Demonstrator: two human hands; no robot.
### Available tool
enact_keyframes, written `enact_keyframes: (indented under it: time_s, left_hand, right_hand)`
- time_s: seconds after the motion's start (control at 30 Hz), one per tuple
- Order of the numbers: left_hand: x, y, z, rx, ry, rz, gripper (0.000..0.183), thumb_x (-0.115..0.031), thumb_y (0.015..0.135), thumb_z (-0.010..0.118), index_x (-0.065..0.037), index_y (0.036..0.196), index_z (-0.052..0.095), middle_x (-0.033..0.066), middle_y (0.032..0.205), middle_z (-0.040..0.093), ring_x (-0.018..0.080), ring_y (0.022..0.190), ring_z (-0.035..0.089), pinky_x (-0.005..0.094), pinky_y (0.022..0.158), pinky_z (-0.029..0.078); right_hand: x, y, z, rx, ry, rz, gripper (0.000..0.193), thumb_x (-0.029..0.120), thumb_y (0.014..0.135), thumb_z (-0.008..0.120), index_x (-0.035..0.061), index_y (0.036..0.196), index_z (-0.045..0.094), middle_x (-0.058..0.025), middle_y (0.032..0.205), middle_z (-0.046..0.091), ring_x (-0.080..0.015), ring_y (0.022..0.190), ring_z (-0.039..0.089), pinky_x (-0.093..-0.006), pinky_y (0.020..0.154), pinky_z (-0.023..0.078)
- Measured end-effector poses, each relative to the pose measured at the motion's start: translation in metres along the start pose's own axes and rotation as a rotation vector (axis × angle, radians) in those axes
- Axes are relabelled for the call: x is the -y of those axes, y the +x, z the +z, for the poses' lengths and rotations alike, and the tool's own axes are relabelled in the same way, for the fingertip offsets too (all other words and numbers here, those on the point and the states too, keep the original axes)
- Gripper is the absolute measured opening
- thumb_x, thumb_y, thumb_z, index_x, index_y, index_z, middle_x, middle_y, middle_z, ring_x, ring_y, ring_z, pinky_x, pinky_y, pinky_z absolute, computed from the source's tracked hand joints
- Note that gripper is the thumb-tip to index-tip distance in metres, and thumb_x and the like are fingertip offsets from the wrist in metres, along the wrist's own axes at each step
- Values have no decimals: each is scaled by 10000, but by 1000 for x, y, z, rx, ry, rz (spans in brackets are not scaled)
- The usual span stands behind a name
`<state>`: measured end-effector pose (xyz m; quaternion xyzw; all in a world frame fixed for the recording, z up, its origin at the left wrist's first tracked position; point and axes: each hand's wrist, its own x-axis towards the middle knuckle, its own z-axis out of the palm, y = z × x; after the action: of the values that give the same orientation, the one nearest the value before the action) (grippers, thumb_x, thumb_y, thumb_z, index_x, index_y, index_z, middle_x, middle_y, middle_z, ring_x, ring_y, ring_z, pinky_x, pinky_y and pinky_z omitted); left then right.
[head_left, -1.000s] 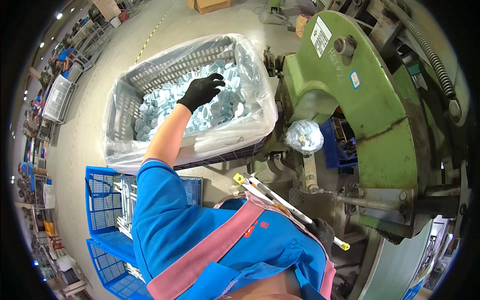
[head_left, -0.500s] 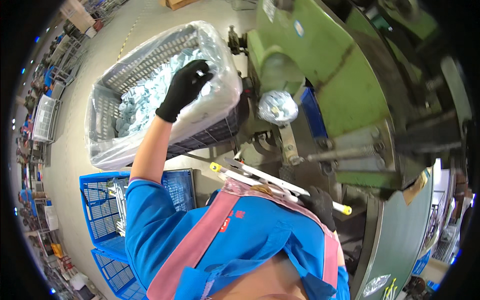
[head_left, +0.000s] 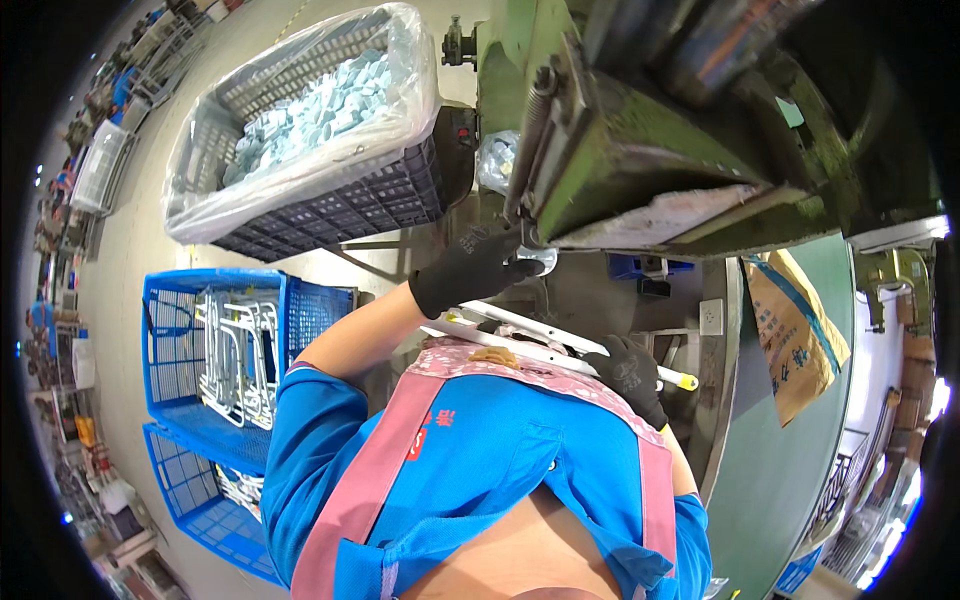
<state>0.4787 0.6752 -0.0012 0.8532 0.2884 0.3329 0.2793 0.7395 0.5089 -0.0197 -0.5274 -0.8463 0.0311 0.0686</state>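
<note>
My left hand [head_left: 468,272], in a black glove, is at the lower front of a green press machine [head_left: 640,150]. Its fingers pinch a small shiny metal part [head_left: 538,262] just under the machine's edge. My right hand [head_left: 632,376], also gloved in black, grips a long white two-bar tool [head_left: 530,338] with a yellow tip [head_left: 688,382]. The tool lies across my front, just above my pink apron. A grey crate [head_left: 340,205] lined with clear plastic holds several pale metal parts [head_left: 310,100] at the upper left, away from both hands.
Two blue crates [head_left: 170,400] with white wire frames [head_left: 235,350] stand on the floor at my left. A clear bag [head_left: 495,160] hangs beside the press. A brown paper sack [head_left: 795,330] leans at the right. More racks and bins line the far left.
My left hand has come out of the grey crate and swung right to the press, now holding a small metal part. My view has turned toward the machine. The right hand still holds the white tool.
</note>
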Motion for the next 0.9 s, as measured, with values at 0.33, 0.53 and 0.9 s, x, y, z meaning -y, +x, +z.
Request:
enact_keyframes:
  time_s: [0.33,0.53,0.9]
  left_hand:
    - [-1,-19,43,-196,273,-21,316,-195,818,685,-100,1108,600,126,972,662,317,850,651,409,723,513]
    - [-1,-28,48,-257,363,-169,379,-243,805,693,-105,1144,596,122,994,656,312,841,655,392,722,516]
    - [-179,-49,-101,148,-946,674,172,-138,903,582,-112,1032,693,148,929,664,203,724,663,236,502,441]
  right_hand:
    - [-33,-20,-5,14,92,-111,170,213,700,671,190,866,701,-51,914,585,-249,868,590,-375,682,484]
    - [-34,-7,-7,-3,77,-177,165,213,678,693,191,841,706,-63,913,580,-262,858,589,-392,667,487]
    - [-35,62,-30,-170,-3,-307,225,202,634,715,208,858,727,-59,977,655,-270,834,621,-390,679,509]
